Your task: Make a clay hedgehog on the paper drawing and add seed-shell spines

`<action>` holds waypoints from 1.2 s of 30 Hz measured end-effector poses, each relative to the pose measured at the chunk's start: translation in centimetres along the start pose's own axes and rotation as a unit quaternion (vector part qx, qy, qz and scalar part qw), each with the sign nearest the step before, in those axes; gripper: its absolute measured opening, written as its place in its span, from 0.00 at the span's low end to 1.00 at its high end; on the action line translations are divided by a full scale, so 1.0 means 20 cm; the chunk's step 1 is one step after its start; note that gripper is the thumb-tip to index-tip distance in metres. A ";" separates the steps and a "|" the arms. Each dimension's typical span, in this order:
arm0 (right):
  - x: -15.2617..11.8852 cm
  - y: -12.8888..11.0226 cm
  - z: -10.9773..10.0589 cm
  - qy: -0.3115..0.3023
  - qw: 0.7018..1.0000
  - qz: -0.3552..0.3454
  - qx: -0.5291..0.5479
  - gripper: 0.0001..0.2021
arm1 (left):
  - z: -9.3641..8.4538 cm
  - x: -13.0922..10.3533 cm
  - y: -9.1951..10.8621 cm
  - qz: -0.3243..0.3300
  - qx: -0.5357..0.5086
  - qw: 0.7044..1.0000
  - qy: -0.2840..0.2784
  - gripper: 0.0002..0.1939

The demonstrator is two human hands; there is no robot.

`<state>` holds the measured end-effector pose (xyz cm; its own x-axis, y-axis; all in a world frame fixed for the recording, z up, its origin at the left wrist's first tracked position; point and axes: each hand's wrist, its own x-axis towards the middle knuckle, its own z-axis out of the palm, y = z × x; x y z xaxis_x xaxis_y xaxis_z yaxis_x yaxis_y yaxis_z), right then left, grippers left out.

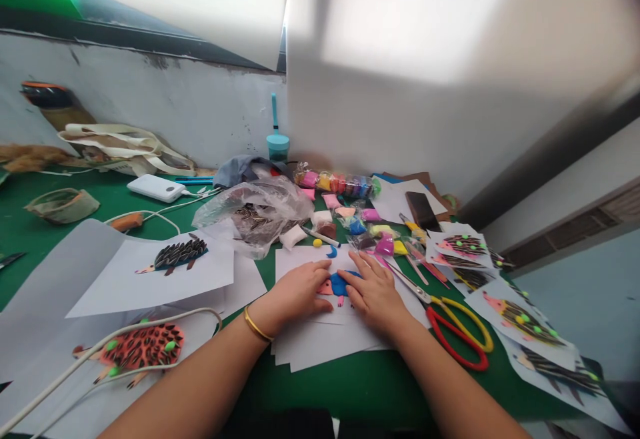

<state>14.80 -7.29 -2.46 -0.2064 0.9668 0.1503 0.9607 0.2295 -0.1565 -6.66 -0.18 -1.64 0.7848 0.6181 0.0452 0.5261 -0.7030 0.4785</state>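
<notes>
Blue clay (pixel 341 285) lay on paper (pixel 320 342). The right hand (pixel 374 292), fingers spread, touched it; the left hand (pixel 296 290), thumb wide, flanked it.

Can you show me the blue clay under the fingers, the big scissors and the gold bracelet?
Blue clay (pixel 339 285): head view, on its uncovered top surface.
Scissors (pixel 430 299): head view, near the pivot, between blades and handles.
Bracelet (pixel 251 327): head view, on the front of its band.

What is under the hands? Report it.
White paper lies beneath the left hand and right hand; the right hand's fingers partly cover a blue shape. Whatever else their palms and fingers hide cannot be seen.
</notes>
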 end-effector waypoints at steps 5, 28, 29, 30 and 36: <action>0.00 -0.01 -0.01 0.000 1.000 -0.030 0.009 0.19 | 0.00 0.00 -0.01 0.009 -0.001 1.000 0.005 0.30; -0.02 -0.02 0.00 0.029 0.998 -0.049 0.020 0.17 | 0.00 0.00 -0.01 0.006 -0.024 1.000 0.018 0.33; -0.02 -0.01 0.00 0.027 0.999 -0.040 0.023 0.18 | 0.01 0.00 -0.01 0.006 -0.024 1.000 0.018 0.35; -0.02 0.00 0.00 0.025 0.999 -0.033 0.026 0.17 | 0.01 0.00 -0.01 0.007 -0.023 1.000 0.018 0.36; -0.01 0.02 0.01 0.032 0.999 -0.027 0.022 0.19 | -0.01 -0.01 0.01 0.016 -0.010 1.000 0.018 0.34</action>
<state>15.16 -7.31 -2.69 -0.2435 0.9442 0.2216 0.9391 0.2866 -0.1894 -6.73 -0.36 -1.45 0.7886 0.6082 0.0908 0.4945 -0.7150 0.4943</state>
